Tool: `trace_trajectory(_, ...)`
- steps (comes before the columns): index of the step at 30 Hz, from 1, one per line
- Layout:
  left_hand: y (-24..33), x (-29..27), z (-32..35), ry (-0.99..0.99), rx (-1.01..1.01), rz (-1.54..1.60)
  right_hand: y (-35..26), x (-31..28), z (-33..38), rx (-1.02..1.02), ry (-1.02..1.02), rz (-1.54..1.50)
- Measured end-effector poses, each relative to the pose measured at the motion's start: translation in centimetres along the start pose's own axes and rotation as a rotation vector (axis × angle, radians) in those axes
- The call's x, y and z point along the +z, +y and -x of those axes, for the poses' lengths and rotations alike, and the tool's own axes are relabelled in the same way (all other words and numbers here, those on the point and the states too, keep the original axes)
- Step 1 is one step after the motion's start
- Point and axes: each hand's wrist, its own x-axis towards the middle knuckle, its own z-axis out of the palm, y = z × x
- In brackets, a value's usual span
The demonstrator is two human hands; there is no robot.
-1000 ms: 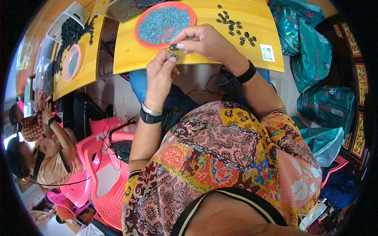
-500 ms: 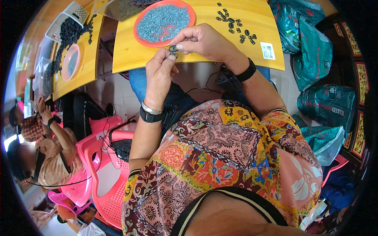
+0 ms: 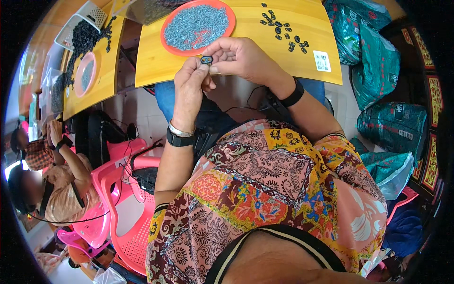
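Note:
Just past the near edge of the table, both my hands meet around a small black oval part (image 3: 206, 60) with a lighter inside. My left hand (image 3: 189, 80) pinches it from below between thumb and fingers. My right hand (image 3: 246, 59) closes on its right side, index finger above and thumb below. Right behind them lies a round orange-red tray (image 3: 231, 21) filled with small silvery metal pieces (image 3: 196, 26). To the right on the yellow table (image 3: 265, 61), several similar black parts (image 3: 278, 31) are scattered.
A white paper label (image 3: 321, 61) lies at the table's right corner. Green sacks (image 3: 376, 66) stand on the right. At the left table, a person (image 3: 68, 189) sits near a white basket (image 3: 92, 16) spilling black pieces. Pink chairs (image 3: 132, 232) stand at my left.
My right hand has come down slightly and turned. The black part now faces up more plainly between my fingers. At the left, the other person's hands have drawn together.

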Motion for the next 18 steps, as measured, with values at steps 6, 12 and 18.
trace_trajectory(6,0.5,0.1,0.1,-0.015,0.033,-0.009,-0.9,0.2,0.3,0.006,0.047,-0.163)
trace_trajectory(12,0.3,0.4,0.3,0.04,0.252,-0.092,-0.9,-0.2,0.3,0.033,0.001,-0.208)
trace_trajectory(18,0.5,0.0,0.6,0.094,0.62,-0.694,-1.2,0.3,0.7,-0.024,0.05,-0.16)
